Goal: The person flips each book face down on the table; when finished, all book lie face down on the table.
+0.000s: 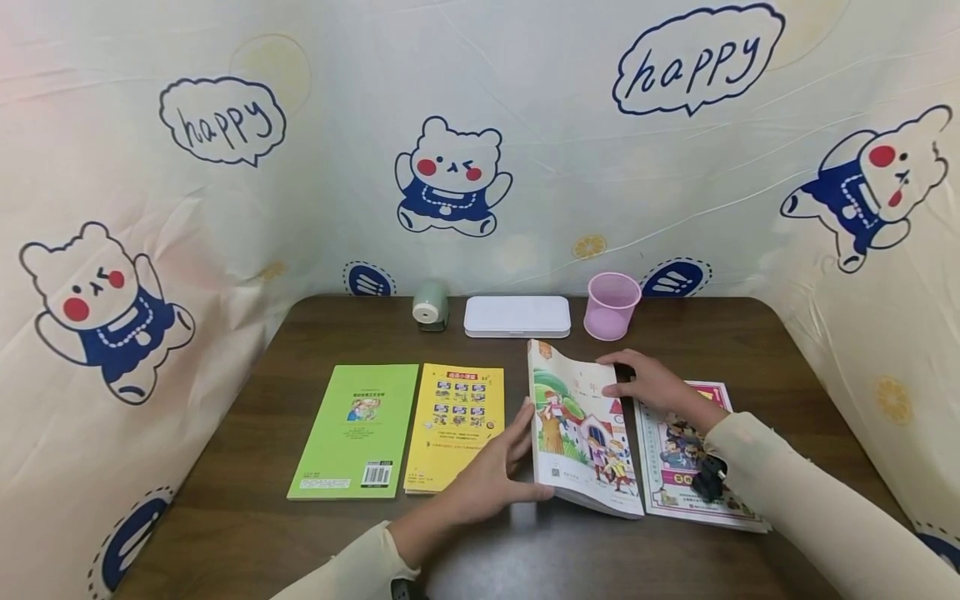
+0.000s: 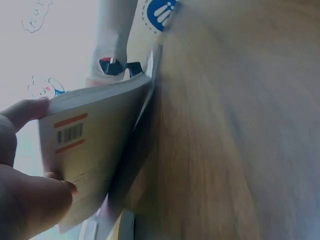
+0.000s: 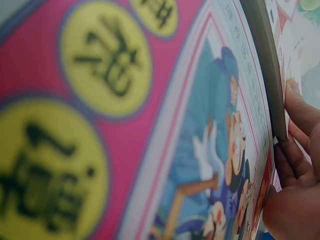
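A paperback [image 1: 577, 417] with a white cover and a drawn fairground-like village scene is tilted, its left side raised. My left hand [image 1: 487, 479] holds its left edge, thumb near the lower corner. In the left wrist view the barcode side of the paperback [image 2: 95, 145] shows beside the left thumb. My right hand [image 1: 652, 383] grips the upper right edge; the right wrist view shows its fingers on both sides of the pages. Under my right forearm lies a pink-bordered book [image 1: 663, 492] with cartoon figures, partly covered by the sleeve.
Left on the brown table [image 1: 247, 450] lie a green book [image 1: 360, 450] and a yellow book [image 1: 457, 442]. Along the back stand a green pencil sharpener [image 1: 430, 307], a white case [image 1: 517, 317] and a pink cup [image 1: 611, 308]. A printed cloth [image 1: 480, 67] hangs behind.
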Demonstrator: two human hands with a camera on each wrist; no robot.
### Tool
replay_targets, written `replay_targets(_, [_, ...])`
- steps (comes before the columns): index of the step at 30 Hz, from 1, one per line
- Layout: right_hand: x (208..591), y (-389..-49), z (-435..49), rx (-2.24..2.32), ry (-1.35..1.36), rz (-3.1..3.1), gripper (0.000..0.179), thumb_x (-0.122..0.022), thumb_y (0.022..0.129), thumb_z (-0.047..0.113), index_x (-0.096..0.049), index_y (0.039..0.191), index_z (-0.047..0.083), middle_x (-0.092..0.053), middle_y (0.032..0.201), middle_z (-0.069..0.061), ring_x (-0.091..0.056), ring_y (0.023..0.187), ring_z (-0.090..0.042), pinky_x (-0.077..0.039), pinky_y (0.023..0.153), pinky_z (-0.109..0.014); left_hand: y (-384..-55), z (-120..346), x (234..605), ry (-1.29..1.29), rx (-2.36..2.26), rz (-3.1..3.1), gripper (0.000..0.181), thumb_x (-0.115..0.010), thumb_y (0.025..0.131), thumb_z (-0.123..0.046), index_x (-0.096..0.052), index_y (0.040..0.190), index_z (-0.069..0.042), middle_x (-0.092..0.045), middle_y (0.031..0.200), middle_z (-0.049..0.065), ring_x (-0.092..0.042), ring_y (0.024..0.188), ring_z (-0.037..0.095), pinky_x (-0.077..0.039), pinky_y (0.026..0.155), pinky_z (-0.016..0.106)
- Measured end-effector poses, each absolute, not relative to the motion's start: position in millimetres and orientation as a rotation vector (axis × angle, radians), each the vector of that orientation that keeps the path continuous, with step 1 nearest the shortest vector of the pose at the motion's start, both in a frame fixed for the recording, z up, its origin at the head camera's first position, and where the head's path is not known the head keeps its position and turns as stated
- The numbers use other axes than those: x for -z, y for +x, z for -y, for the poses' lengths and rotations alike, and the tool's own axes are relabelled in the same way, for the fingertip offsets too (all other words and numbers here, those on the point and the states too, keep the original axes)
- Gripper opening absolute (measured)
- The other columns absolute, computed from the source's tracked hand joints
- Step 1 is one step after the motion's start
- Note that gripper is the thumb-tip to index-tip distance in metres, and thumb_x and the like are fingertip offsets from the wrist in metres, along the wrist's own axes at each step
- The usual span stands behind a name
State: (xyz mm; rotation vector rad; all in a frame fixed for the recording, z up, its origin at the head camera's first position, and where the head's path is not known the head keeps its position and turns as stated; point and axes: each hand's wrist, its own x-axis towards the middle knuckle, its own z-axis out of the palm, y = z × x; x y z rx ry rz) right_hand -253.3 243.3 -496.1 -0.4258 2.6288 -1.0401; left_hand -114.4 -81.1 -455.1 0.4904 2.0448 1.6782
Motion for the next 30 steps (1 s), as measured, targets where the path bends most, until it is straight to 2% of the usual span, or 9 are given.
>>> replay_targets(4, [497, -254, -243, 1.048, -0.415, -2.626, 0.06, -0.075, 0.094, 0.038, -0.056, 0.148, 0.017, -0.048, 0.152, -0.02, -0.046, 0.135, -0.042, -0.036, 0.113, -0.067, -116, 75, 455, 0.451, -1.904, -1.828, 0.11, -0.084, 0.086, -0.008, -0.01, 0.167, -0.014, -0.007, 0.173, 0.001, -0.024, 0.155, 0.019, -0.027, 0.12, 0.032])
replay_targets(9, [498, -253, -243, 1.062, -0.408, -2.627, 0.06, -0.076, 0.094, 0.038, -0.056, 0.147, 0.016, -0.048, 0.152, -0.02, -0.045, 0.136, -0.042, -0.036, 0.113, -0.067, -116, 69, 457, 0.432, -1.93, -1.789, 0.109, -0.084, 0.087, -0.013, -0.01, 0.167, -0.02, -0.012, 0.173, -0.002, -0.02, 0.157, 0.018, -0.023, 0.123, 0.036])
replay_targets(11, [497, -252, -242, 1.071, -0.4, -2.629, 0.059, -0.076, 0.094, 0.036, -0.057, 0.147, 0.016, -0.048, 0.152, -0.02, -0.045, 0.136, -0.042, -0.035, 0.113, -0.067, -116, 68, 458, 0.442, -1.92, -1.79, 0.111, -0.084, 0.087, -0.014, -0.007, 0.167, -0.024, -0.014, 0.173, -0.002, -0.023, 0.156, 0.018, -0.026, 0.123, 0.036])
replay_targets(13, [497, -252, -241, 1.079, -0.399, -2.633, 0.059, -0.077, 0.094, 0.035, -0.057, 0.146, 0.015, -0.049, 0.151, -0.02, -0.045, 0.137, -0.042, -0.035, 0.114, -0.066, -116, 66, 460, 0.451, -1.928, -1.777, 0.113, -0.083, 0.087, -0.012, -0.005, 0.167, -0.027, -0.019, 0.172, 0.001, -0.033, 0.153, 0.02, -0.034, 0.12, 0.035])
replay_targets(16, [495, -252, -238, 1.083, -0.412, -2.639, 0.059, -0.076, 0.094, 0.034, -0.058, 0.146, 0.013, -0.049, 0.15, -0.021, -0.045, 0.137, -0.043, -0.035, 0.114, -0.066, -116, 65, 461, 0.459, -1.961, -1.733, 0.114, -0.081, 0.088, -0.006, -0.002, 0.167, -0.029, -0.026, 0.17, 0.007, -0.048, 0.144, 0.024, -0.048, 0.109, 0.033])
replay_targets(18, [494, -251, -237, 1.091, -0.403, -2.635, 0.058, -0.076, 0.095, 0.033, -0.057, 0.145, 0.012, -0.05, 0.15, -0.021, -0.045, 0.137, -0.043, -0.034, 0.114, -0.066, -115, 64, 461, 0.461, -1.983, -1.71, 0.114, -0.08, 0.088, -0.002, -0.002, 0.167, -0.029, -0.029, 0.168, 0.011, -0.053, 0.139, 0.026, -0.053, 0.103, 0.032])
replay_targets(24, [489, -251, -236, 1.06, -0.384, -2.623, 0.06, -0.075, 0.096, 0.033, -0.055, 0.148, 0.013, -0.046, 0.153, -0.022, -0.042, 0.139, -0.044, -0.034, 0.114, -0.067, -115, 65, 459, 0.48, -2.01, -1.69, 0.113, -0.078, 0.088, 0.001, -0.002, 0.167, -0.028, -0.025, 0.17, 0.012, -0.05, 0.142, 0.028, -0.053, 0.102, 0.031])
replay_targets(30, [482, -251, -231, 0.975, -0.478, -2.652, 0.061, -0.072, 0.099, 0.03, -0.051, 0.151, 0.007, -0.046, 0.154, -0.025, -0.042, 0.141, -0.046, -0.034, 0.114, -0.067, -113, 67, 459, 0.512, -2.0, -1.731, 0.115, -0.079, 0.088, 0.001, -0.001, 0.167, -0.027, -0.016, 0.173, 0.007, -0.042, 0.147, 0.027, -0.051, 0.104, 0.03])
